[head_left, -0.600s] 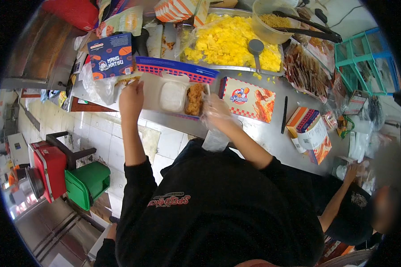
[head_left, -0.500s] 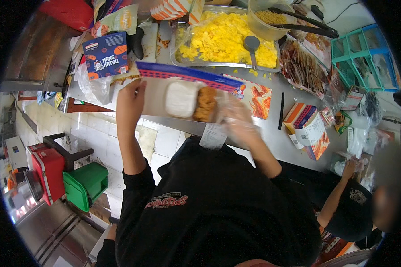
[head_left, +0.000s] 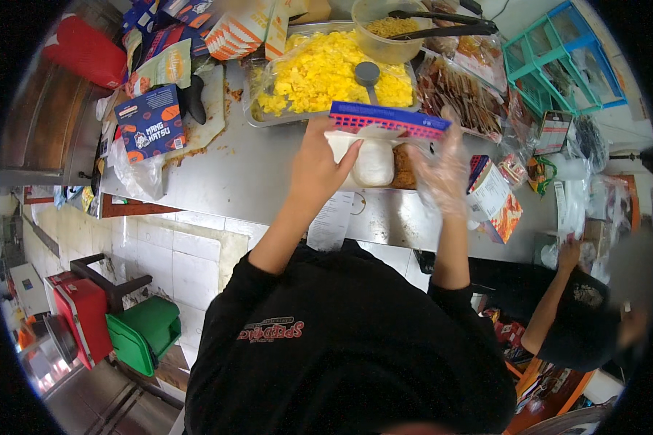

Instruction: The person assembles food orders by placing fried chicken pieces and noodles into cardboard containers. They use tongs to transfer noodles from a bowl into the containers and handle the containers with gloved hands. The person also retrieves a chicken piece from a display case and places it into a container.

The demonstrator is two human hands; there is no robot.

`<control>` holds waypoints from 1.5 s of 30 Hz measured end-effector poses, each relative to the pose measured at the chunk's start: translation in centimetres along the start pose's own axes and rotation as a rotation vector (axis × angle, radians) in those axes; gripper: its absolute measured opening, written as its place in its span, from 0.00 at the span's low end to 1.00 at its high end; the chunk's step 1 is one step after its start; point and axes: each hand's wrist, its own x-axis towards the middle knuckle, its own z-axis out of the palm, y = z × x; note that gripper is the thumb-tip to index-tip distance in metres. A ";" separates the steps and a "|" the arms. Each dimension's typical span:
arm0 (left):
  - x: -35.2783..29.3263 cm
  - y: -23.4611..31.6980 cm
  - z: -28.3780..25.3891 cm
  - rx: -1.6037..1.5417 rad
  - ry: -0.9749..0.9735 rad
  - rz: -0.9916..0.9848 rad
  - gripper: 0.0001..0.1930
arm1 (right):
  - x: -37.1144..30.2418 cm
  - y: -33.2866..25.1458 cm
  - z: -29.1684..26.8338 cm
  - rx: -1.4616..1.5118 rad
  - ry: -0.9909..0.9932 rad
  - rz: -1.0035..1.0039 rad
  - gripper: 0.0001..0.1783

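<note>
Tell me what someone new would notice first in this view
Probably the bright yellow heap of food in the metal tray, top centre. Just below, the left hand grips an open box with a white mound and a brown piece inside, the plastic-covered right hand at its right end. Lower left, a green bin and red case stand out.

Site read as a commercial food-preparation kitchen. A steel bench (head_left: 247, 177) carried a metal tray (head_left: 260, 122) heaped with yellow food (head_left: 297, 81), a clear tub (head_left: 370, 52) crossed by black tongs (head_left: 453, 27), and folded cartons (head_left: 232, 35). An open meal box (head_left: 388, 122), a printed slip (head_left: 331, 221) and a co-worker (head_left: 577, 315) alongside supported the reading.
</note>
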 end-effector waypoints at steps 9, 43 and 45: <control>6.0 2.7 -0.2 0.503 -0.082 0.032 0.31 | 3.8 -1.3 2.5 0.334 0.153 0.053 0.42; -4.2 -4.0 0.7 0.165 -0.355 0.002 0.34 | -1.1 -1.9 1.8 -0.519 -0.530 -0.502 0.52; -5.6 -4.1 0.5 0.351 -0.203 0.158 0.30 | -0.9 -2.1 2.3 -0.424 -0.522 -0.568 0.52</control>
